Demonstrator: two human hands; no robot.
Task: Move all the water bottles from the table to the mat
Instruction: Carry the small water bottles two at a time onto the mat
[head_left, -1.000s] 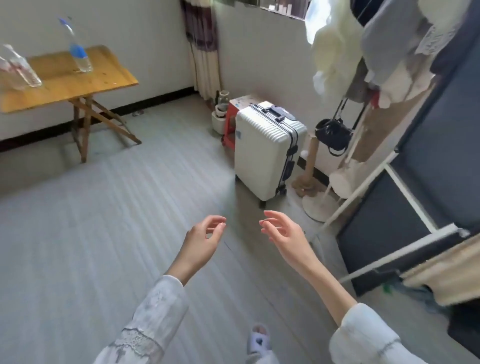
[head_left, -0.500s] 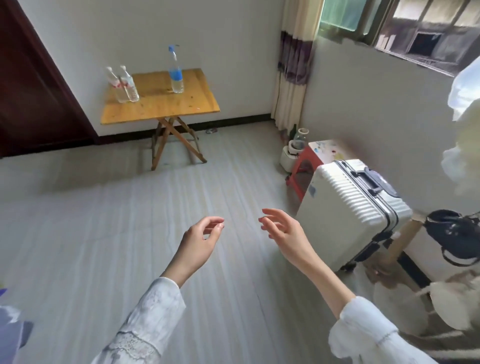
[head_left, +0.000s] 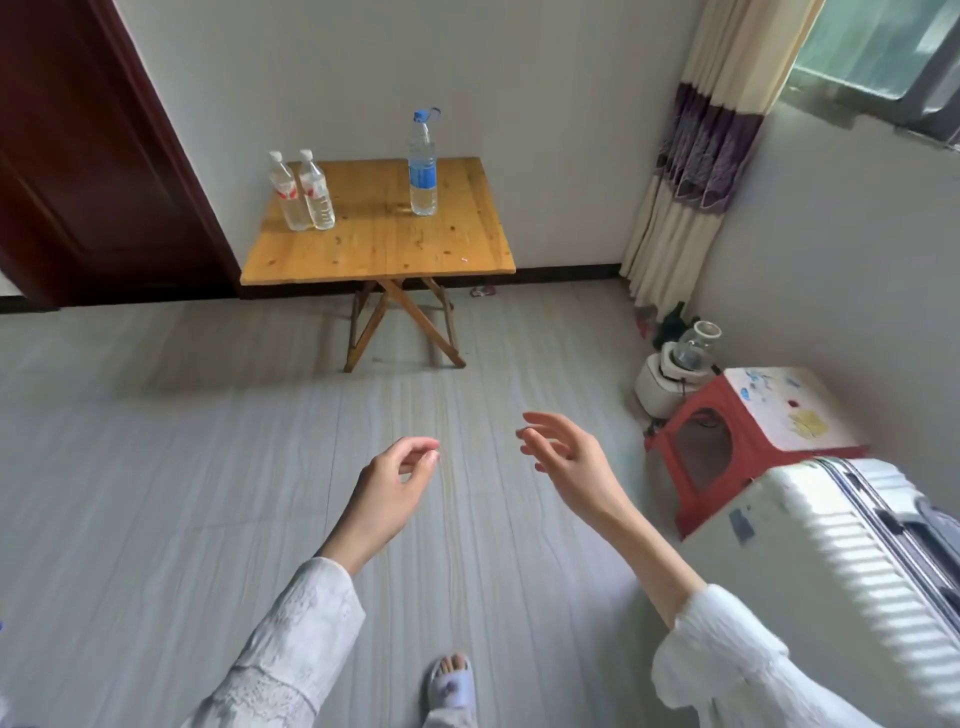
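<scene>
Bottles are all on the table (head_left: 379, 249) across the room: tall one (head_left: 422, 163) at the back right, two small ones (head_left: 301, 192) touching at the left. We've got both arms out over the floor, left hand (head_left: 387, 493) loosely curled, right hand (head_left: 571, 457) fingers spread, both empty.

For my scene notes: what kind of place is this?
Probably a room in a home: a white suitcase beside a red plastic stool, a curtain by the window, and a small wooden folding table.

Bare floor (head_left: 208, 467) to the table (head_left: 384, 249); suitcase (head_left: 841, 582) crowds right.
</scene>
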